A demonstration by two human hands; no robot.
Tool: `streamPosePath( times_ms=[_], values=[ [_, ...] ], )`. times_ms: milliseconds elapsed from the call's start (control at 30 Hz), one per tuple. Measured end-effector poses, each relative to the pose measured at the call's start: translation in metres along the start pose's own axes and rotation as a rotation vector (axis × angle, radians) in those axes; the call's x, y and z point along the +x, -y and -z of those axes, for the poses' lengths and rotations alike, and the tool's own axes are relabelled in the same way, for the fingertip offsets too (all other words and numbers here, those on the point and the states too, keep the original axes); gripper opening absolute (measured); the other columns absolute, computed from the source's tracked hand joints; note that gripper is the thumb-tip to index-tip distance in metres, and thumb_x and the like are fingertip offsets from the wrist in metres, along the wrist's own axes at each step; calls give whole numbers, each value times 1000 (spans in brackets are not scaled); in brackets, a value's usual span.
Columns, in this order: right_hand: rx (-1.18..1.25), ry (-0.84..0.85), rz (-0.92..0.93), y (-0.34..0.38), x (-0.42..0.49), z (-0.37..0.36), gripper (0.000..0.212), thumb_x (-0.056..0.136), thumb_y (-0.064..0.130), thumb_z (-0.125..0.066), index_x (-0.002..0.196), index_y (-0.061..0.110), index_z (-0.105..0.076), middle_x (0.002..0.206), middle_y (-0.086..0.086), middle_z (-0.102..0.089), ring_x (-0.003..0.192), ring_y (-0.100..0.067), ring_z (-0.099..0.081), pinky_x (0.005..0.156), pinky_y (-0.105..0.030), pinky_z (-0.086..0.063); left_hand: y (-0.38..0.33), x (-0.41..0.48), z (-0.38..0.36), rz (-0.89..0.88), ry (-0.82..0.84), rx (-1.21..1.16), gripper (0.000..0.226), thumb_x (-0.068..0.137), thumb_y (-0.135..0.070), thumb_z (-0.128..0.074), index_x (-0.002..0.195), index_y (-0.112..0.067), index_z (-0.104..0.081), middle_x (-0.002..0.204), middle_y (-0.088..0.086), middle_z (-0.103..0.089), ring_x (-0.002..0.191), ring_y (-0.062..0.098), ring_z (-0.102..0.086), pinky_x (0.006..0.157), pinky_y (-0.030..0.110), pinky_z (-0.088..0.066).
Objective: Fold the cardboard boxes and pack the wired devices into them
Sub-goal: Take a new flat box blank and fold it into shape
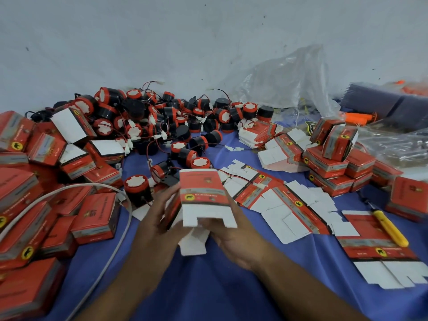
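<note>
A red cardboard box (203, 191) with white flaps hangs unfolded in mid-air at the centre, above the blue cloth. My left hand (159, 212) grips its left side, fingers curled round the edge. My right hand (234, 235) holds it from below and the right, mostly behind the lower flaps. A heap of black-and-red wired devices (162, 119) lies against the wall behind. One device (136, 191) stands just left of my left hand. Flat unfolded boxes (278, 200) spread out to the right.
Closed red boxes pile up at the left (41, 205) and right (335, 163). A white cable (111, 251) loops across the blue cloth (220, 293). A yellow-handled tool (391, 228) lies on a flat box at right. A clear plastic bag (284, 82) leans on the wall.
</note>
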State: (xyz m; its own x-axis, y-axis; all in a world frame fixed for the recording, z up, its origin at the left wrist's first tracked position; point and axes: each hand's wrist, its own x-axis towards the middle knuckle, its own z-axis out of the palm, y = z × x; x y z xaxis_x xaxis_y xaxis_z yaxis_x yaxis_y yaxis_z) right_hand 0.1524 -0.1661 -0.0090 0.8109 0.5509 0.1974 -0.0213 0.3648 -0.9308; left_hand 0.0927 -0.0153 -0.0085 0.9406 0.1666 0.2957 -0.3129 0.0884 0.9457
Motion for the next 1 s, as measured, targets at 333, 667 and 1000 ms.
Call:
streamPosePath(
  times_ms=[333,667,1000],
  values=[
    [-173,46,-168,14,-1,-5,29,75,42,-77,103,36,-74,108,-2,-75,100,-26,-72,81,-45,-58,-3,0,14,-56,30,384,73,81,-45,-73,143,-45,-36,126,-33,-54,119,-6,-54,88,24,-52],
    [70,82,-39,15,0,-6,39,95,10,-63,132,20,-62,131,-19,-63,119,-34,-59,108,-46,-44,-6,-1,9,-103,-48,435,42,97,-41,-56,137,-42,-46,149,-9,-41,139,7,-38,114,44,-38],
    [196,20,-282,29,-3,-8,51,90,52,-57,117,13,-74,120,-18,-64,110,-38,-56,99,-51,-44,-17,-8,6,-494,237,720,103,75,-69,-68,156,-35,-14,164,-4,-15,152,17,-14,115,32,-28]
  ],
)
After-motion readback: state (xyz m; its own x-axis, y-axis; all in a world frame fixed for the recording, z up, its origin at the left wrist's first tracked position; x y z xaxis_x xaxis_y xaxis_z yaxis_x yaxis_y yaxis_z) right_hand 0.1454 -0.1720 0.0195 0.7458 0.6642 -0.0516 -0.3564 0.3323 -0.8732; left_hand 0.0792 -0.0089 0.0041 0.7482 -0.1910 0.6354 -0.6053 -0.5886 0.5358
